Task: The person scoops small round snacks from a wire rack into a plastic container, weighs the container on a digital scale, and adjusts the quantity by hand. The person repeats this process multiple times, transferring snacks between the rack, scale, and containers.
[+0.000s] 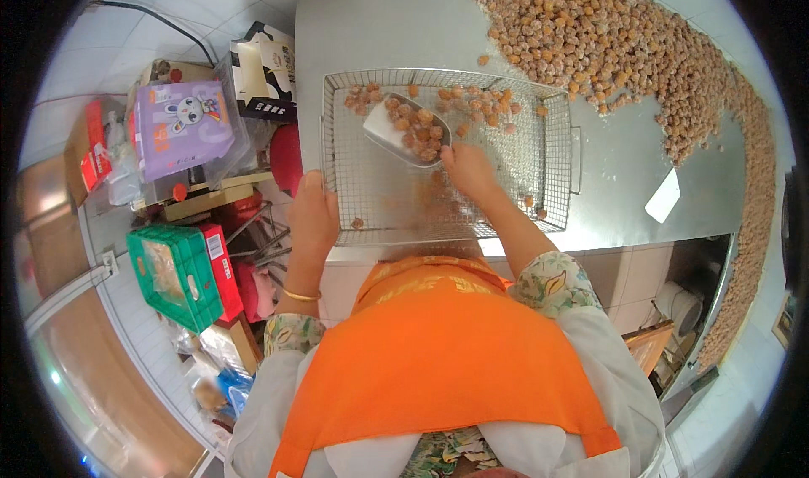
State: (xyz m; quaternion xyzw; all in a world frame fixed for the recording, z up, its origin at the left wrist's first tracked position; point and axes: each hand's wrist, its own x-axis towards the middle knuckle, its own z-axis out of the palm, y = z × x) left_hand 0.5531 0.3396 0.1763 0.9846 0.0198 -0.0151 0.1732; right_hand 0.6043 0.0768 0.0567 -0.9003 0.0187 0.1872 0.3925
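Note:
My right hand [468, 171] is closed on the grip of a metal scoop [383, 128], held over a rectangular wire mesh basket [559, 154]. Several brown, round, sugar-dusted pieces [419, 131] lie heaped in the scoop, toward the end by my hand. My left hand [314, 215] grips the basket's left side near its front corner; part of the fingers is hidden behind the rim. Inside the basket, loose brown pieces [479, 104] are scattered mostly along the far side, with a few near the right and front edges. White powder dusts the mesh.
The basket stands at the near edge of a metal table [379, 23]. A large heap of the same pieces [581, 36] covers its far right. A white flat scraper [663, 197] lies there. Left of the table are a purple box [184, 128] and a green crate [173, 280].

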